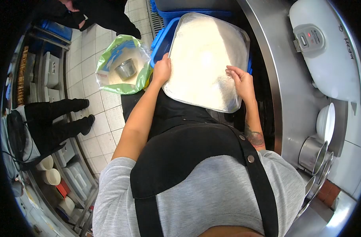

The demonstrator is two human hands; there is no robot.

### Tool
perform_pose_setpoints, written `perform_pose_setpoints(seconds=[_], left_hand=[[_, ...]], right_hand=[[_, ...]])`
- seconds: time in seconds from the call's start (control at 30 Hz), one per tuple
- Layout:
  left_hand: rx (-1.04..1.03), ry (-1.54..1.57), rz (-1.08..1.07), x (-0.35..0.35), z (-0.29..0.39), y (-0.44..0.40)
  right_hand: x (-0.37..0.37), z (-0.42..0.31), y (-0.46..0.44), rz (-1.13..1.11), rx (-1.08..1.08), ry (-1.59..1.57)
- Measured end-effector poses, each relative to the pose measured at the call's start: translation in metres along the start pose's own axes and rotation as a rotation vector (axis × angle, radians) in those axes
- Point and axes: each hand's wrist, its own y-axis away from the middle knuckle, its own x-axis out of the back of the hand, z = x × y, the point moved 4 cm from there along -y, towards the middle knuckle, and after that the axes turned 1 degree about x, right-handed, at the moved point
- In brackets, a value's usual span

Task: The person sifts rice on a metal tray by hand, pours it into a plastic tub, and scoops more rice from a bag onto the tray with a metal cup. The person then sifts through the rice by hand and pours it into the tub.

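Note:
A wide metal tray (pixel 247 47) with rounded corners lies in front of me, spread with fine pale grains (pixel 204 51) that look like rice. My left hand (pixel 162 71) is closed around the tray's left rim. Over the right part of the grains, my right hand (pixel 241 82) has its fingertips pinched together; whatever is between them is too small to make out. Left of the tray, an open green-edged plastic bag (pixel 143 83) holds more pale grains, with a metal cup (pixel 126 69) lying tilted in them.
A blue bin (pixel 160 49) is partly hidden under the tray. To the right runs a steel counter (pixel 271 59) with a white rice cooker (pixel 326 51), a white bowl (pixel 325 122) and metal pots (pixel 311 154). Two people in dark trousers (pixel 56 108) stand on the left.

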Motion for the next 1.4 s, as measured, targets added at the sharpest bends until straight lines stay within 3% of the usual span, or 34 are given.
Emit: perform_pose_setpoints(seconds=[0.03, 0.23, 0.37, 0.47, 0.57, 0.63, 0.7, 0.8, 0.9, 0.93, 1.03, 1.07, 1.2, 1.3, 1.4], left_hand=[[0.003, -0.001, -0.001, 0.001, 0.001, 0.001], [-0.021, 0.004, 0.022, -0.003, -0.002, 0.0], [-0.019, 0.0, 0.013, -0.001, -0.001, -0.001], [-0.03, 0.012, 0.019, -0.002, -0.003, -0.001], [-0.003, -0.007, 0.007, -0.003, -0.003, 0.0], [-0.015, -0.005, 0.0, -0.001, -0.002, -0.001], [-0.018, -0.001, 0.005, -0.001, -0.003, 0.001], [-0.024, 0.011, 0.025, -0.003, -0.001, -0.001], [-0.016, 0.003, 0.024, 0.0, -0.001, 0.0], [-0.019, -0.006, 0.023, -0.001, -0.003, 0.0], [0.011, 0.025, -0.008, -0.004, 0.001, 0.002], [0.027, 0.031, -0.009, 0.001, 0.002, 0.0], [0.029, -0.168, -0.054, -0.013, -0.02, -0.007], [0.076, -0.048, -0.072, -0.023, -0.026, -0.009], [0.013, 0.066, 0.015, -0.015, -0.015, -0.001]], right_hand=[[0.0, 0.0, 0.0, 0.022, 0.08, 0.083], [-0.021, 0.062, 0.003, 0.192, -0.038, 0.349], [-0.077, 0.05, 0.027, 0.11, 0.126, 0.554], [-0.103, 0.039, 0.032, -0.181, 0.149, 0.218], [-0.101, 0.035, 0.018, -0.242, 0.119, 0.125], [-0.081, 0.02, -0.001, -0.191, -0.172, 0.138], [-0.067, 0.041, -0.024, -0.149, -0.251, -0.206], [-0.027, 0.016, -0.044, -0.097, 0.119, -0.154], [-0.007, 0.039, -0.063, 0.078, 0.014, 0.149], [-0.005, 0.059, -0.07, 0.195, 0.162, 0.363], [-0.032, 0.081, -0.06, 0.18, -0.056, 0.427], [-0.045, 0.067, -0.042, 0.19, 0.081, 0.59], [-0.096, 0.062, -0.015, -0.021, 0.179, 0.244], [-0.098, 0.052, -0.006, -0.074, 0.27, 0.135], [-0.086, 0.062, -0.03, -0.159, -0.092, 0.05]])
